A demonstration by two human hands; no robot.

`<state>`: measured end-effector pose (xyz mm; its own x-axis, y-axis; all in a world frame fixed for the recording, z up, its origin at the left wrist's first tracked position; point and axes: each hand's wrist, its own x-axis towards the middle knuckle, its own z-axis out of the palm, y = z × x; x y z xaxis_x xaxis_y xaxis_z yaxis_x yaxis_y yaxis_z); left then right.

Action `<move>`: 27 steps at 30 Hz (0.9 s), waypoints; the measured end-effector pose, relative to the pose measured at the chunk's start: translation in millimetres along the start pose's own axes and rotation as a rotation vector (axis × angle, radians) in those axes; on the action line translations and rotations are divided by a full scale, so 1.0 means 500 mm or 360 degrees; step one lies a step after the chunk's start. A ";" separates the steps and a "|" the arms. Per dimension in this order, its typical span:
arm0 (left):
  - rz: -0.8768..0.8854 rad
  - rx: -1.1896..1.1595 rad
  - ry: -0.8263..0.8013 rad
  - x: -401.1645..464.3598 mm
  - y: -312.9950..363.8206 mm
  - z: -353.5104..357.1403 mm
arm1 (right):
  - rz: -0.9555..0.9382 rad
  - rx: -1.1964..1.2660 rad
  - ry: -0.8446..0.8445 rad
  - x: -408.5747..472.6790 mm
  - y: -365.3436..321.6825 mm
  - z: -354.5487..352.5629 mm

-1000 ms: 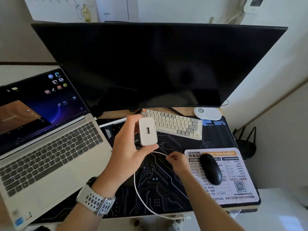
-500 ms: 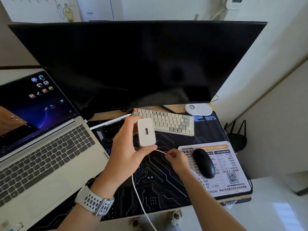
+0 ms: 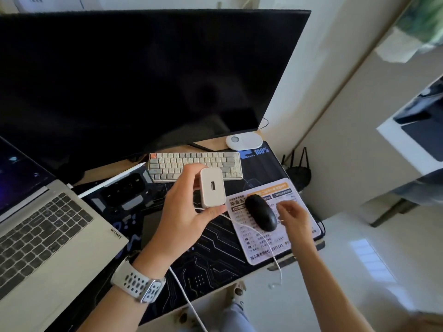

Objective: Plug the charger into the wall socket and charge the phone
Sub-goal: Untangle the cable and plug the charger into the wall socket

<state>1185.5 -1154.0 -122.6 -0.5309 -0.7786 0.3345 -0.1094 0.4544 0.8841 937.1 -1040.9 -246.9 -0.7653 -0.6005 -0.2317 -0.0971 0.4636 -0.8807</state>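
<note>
Holding the charger (image 3: 212, 188) up over the counter (image 3: 215, 238), the left hand (image 3: 184, 216) is gripping its white body between thumb and fingers, the empty USB port facing the camera. The cable (image 3: 242, 225) is lying slack across the mouse pad (image 3: 273, 236) and trailing off the counter's front edge. The right hand (image 3: 291, 218), which was pinching the cable just beside the charger half a second ago, is now sitting further right, past the mouse (image 3: 260, 212); it is blurred, and I cannot tell whether it is holding the cable's end. The plug is probably being sought, so cable and charger are not yet being joined. No socket or phone is showing clearly.
</note>
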 end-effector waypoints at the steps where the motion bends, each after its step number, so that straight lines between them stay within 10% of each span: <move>1: 0.0025 -0.0005 -0.0012 0.002 0.001 0.005 | 0.0025 0.0059 0.0119 -0.002 0.015 -0.032; 8: 0.0069 -0.0006 -0.0071 0.006 -0.006 0.019 | 0.0682 0.0394 0.0675 -0.027 0.186 -0.122; 16: 0.0012 -0.0030 -0.0113 0.004 -0.024 0.026 | 0.1866 0.0748 0.0386 -0.095 0.322 -0.062; 27: -0.0146 -0.0003 -0.0239 -0.003 -0.088 0.102 | 0.2028 0.0970 0.0142 -0.110 0.398 0.004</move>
<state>1148.4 -1150.6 -178.7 -0.6383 -0.7434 0.1998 -0.1620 0.3835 0.9092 960.9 -917.0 -410.2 -0.1584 0.0629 -0.9854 0.9490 0.2852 -0.1344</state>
